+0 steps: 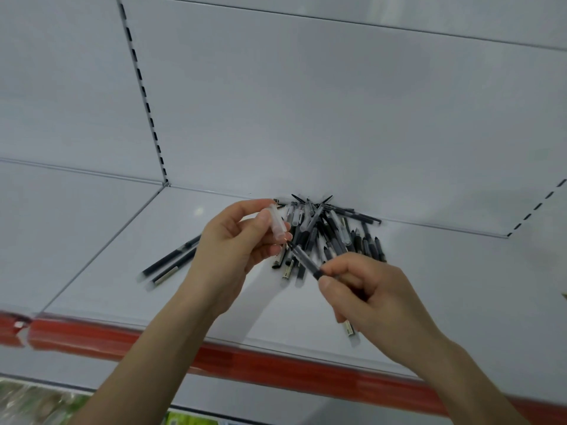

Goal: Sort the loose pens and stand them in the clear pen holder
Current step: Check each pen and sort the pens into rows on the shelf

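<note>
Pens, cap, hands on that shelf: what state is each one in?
Left hand: grip shut on a clear cap.
Right hand: grip shut on an uncapped pen, tip toward the cap.
Pile: loose, jumbled, lying flat.
Two pens: flat, apart from the pile.
Shelf: white.

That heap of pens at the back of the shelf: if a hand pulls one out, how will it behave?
The pile of pens lies criss-crossed, so pulling one would probably shift its neighbours. The barrels look round and smooth, so freed pens may roll on the flat shelf. They look thin, stiff and light.
</note>
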Demonstrator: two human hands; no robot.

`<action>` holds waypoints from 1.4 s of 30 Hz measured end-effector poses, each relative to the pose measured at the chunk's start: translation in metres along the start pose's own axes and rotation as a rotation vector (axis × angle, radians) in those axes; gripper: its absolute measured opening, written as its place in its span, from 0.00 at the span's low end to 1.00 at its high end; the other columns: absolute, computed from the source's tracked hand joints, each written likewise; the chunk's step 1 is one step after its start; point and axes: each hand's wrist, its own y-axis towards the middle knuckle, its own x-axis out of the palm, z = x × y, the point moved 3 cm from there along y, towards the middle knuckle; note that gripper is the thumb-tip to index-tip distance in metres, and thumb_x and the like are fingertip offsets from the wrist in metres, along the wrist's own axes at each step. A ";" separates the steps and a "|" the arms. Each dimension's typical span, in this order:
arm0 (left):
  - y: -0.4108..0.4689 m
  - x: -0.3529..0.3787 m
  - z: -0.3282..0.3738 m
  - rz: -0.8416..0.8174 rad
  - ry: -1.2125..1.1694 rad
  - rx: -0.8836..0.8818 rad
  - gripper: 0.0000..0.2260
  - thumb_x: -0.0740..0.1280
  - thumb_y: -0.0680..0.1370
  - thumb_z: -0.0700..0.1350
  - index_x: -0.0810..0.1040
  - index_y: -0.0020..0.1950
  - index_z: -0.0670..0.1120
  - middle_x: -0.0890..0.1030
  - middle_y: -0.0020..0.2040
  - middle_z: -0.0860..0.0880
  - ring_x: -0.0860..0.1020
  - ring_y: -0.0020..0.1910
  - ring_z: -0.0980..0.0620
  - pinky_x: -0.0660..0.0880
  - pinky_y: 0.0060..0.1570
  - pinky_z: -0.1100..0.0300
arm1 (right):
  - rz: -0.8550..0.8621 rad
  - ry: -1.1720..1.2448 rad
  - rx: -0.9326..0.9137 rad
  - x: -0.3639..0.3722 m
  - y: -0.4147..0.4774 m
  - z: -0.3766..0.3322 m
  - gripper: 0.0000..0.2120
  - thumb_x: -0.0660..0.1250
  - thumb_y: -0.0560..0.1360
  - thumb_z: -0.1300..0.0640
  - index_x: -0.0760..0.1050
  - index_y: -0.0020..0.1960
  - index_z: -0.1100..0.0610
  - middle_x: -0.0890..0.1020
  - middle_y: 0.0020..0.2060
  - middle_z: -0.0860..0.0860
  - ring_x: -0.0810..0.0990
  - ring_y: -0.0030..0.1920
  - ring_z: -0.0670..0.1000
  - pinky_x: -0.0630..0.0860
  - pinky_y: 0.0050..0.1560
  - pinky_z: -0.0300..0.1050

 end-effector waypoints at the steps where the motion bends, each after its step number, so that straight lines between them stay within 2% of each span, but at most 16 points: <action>1: 0.000 0.001 0.000 -0.003 -0.003 0.001 0.05 0.61 0.78 0.38 0.77 0.48 0.43 0.82 0.31 0.48 0.81 0.34 0.55 0.76 0.33 0.66 | 0.004 0.000 0.007 -0.001 0.000 0.001 0.08 0.67 0.73 0.57 0.76 0.37 0.48 0.72 0.20 0.47 0.74 0.25 0.42 0.69 0.30 0.30; 3: 0.000 0.003 -0.001 -0.019 -0.001 0.011 0.05 0.61 0.78 0.38 0.77 0.48 0.43 0.82 0.32 0.47 0.81 0.34 0.54 0.77 0.34 0.66 | 0.007 -0.008 0.025 -0.001 0.001 0.000 0.11 0.67 0.73 0.60 0.75 0.36 0.48 0.72 0.20 0.47 0.73 0.25 0.43 0.69 0.29 0.30; 8: -0.002 0.009 -0.003 -0.053 0.084 0.081 0.04 0.62 0.77 0.38 0.76 0.49 0.42 0.81 0.31 0.49 0.80 0.34 0.53 0.78 0.37 0.63 | 0.016 0.002 0.069 -0.001 0.002 -0.001 0.09 0.66 0.73 0.59 0.75 0.37 0.48 0.75 0.23 0.53 0.73 0.24 0.42 0.67 0.28 0.29; 12: -0.002 0.010 -0.004 -0.010 0.150 0.150 0.03 0.65 0.75 0.38 0.78 0.46 0.44 0.82 0.33 0.50 0.80 0.35 0.55 0.78 0.37 0.64 | 0.048 0.027 0.081 0.001 0.003 0.000 0.08 0.65 0.74 0.57 0.74 0.37 0.46 0.77 0.23 0.49 0.70 0.23 0.43 0.69 0.28 0.35; 14: -0.002 0.011 -0.005 0.008 0.170 0.168 0.03 0.66 0.74 0.37 0.79 0.45 0.43 0.83 0.33 0.51 0.80 0.34 0.56 0.78 0.38 0.64 | 0.056 0.049 0.088 0.001 0.003 0.001 0.07 0.65 0.73 0.56 0.75 0.37 0.48 0.77 0.23 0.48 0.69 0.23 0.43 0.69 0.27 0.37; 20: -0.001 0.018 -0.007 0.046 0.190 0.178 0.03 0.68 0.73 0.37 0.79 0.46 0.41 0.82 0.31 0.51 0.79 0.32 0.55 0.79 0.40 0.60 | 0.122 0.072 0.070 0.001 0.004 0.005 0.08 0.65 0.74 0.59 0.75 0.36 0.55 0.74 0.21 0.48 0.70 0.22 0.42 0.66 0.26 0.33; 24: 0.003 0.021 -0.008 0.030 0.198 0.142 0.07 0.69 0.73 0.37 0.78 0.50 0.43 0.82 0.34 0.47 0.80 0.35 0.53 0.80 0.43 0.58 | 0.136 0.074 0.098 -0.002 0.010 0.007 0.08 0.65 0.74 0.58 0.76 0.37 0.55 0.76 0.22 0.48 0.69 0.22 0.44 0.67 0.25 0.35; 27: 0.006 0.024 -0.018 0.016 0.188 0.079 0.10 0.69 0.73 0.36 0.76 0.53 0.46 0.82 0.35 0.42 0.80 0.35 0.50 0.79 0.38 0.60 | 0.086 0.030 0.122 -0.007 0.017 0.011 0.09 0.64 0.75 0.56 0.77 0.38 0.56 0.80 0.25 0.50 0.71 0.22 0.44 0.68 0.25 0.33; 29: 0.010 0.020 -0.021 0.036 0.196 0.047 0.11 0.68 0.73 0.36 0.76 0.53 0.46 0.81 0.35 0.43 0.81 0.36 0.49 0.79 0.39 0.57 | 0.072 -0.050 0.136 -0.012 0.021 0.016 0.10 0.63 0.76 0.55 0.78 0.38 0.56 0.82 0.28 0.49 0.74 0.23 0.42 0.69 0.26 0.32; 31: 0.016 0.011 -0.021 0.031 0.309 0.039 0.11 0.68 0.74 0.36 0.77 0.54 0.47 0.81 0.35 0.42 0.79 0.36 0.46 0.80 0.45 0.50 | 0.126 -0.169 0.140 -0.022 0.023 0.024 0.11 0.64 0.76 0.54 0.78 0.37 0.56 0.82 0.29 0.50 0.76 0.25 0.42 0.71 0.28 0.32; 32: 0.020 0.004 -0.020 0.034 0.428 0.059 0.12 0.67 0.74 0.37 0.77 0.55 0.48 0.80 0.36 0.43 0.78 0.36 0.47 0.79 0.47 0.49 | 0.140 -0.248 0.145 -0.026 0.023 0.027 0.11 0.65 0.75 0.54 0.78 0.37 0.56 0.82 0.30 0.51 0.76 0.27 0.44 0.71 0.30 0.33; 33: 0.024 -0.004 -0.019 0.042 0.588 0.095 0.12 0.67 0.74 0.38 0.77 0.55 0.50 0.80 0.37 0.45 0.77 0.34 0.49 0.78 0.47 0.53 | 0.123 -0.333 0.158 -0.028 0.022 0.031 0.11 0.65 0.75 0.52 0.77 0.37 0.56 0.81 0.31 0.51 0.77 0.29 0.46 0.71 0.32 0.33; 35: 0.029 -0.017 -0.017 0.047 0.938 0.167 0.13 0.66 0.75 0.41 0.76 0.59 0.51 0.78 0.37 0.50 0.75 0.34 0.54 0.73 0.39 0.69 | 0.026 -0.460 0.206 -0.023 0.019 0.038 0.10 0.66 0.74 0.49 0.77 0.39 0.54 0.81 0.33 0.50 0.78 0.33 0.48 0.72 0.35 0.34; 36: 0.031 -0.021 -0.017 0.043 1.063 0.181 0.14 0.66 0.75 0.42 0.75 0.61 0.49 0.77 0.37 0.50 0.74 0.35 0.55 0.68 0.36 0.70 | -0.024 -0.497 0.225 -0.018 0.017 0.042 0.10 0.66 0.74 0.48 0.77 0.40 0.54 0.81 0.34 0.50 0.80 0.35 0.48 0.74 0.37 0.37; 39: 0.035 -0.033 -0.019 0.030 1.251 0.146 0.16 0.64 0.76 0.41 0.73 0.64 0.46 0.79 0.41 0.47 0.73 0.41 0.50 0.66 0.42 0.64 | -0.087 -0.582 0.239 -0.007 0.016 0.046 0.12 0.67 0.74 0.49 0.76 0.45 0.58 0.82 0.39 0.53 0.80 0.40 0.52 0.77 0.44 0.47; 42: 0.039 -0.043 -0.024 0.001 1.419 0.100 0.17 0.62 0.76 0.40 0.71 0.65 0.43 0.79 0.48 0.43 0.75 0.49 0.44 0.70 0.48 0.57 | -0.117 -0.668 0.243 -0.003 0.020 0.044 0.14 0.67 0.74 0.49 0.75 0.49 0.61 0.81 0.43 0.55 0.79 0.44 0.53 0.76 0.46 0.49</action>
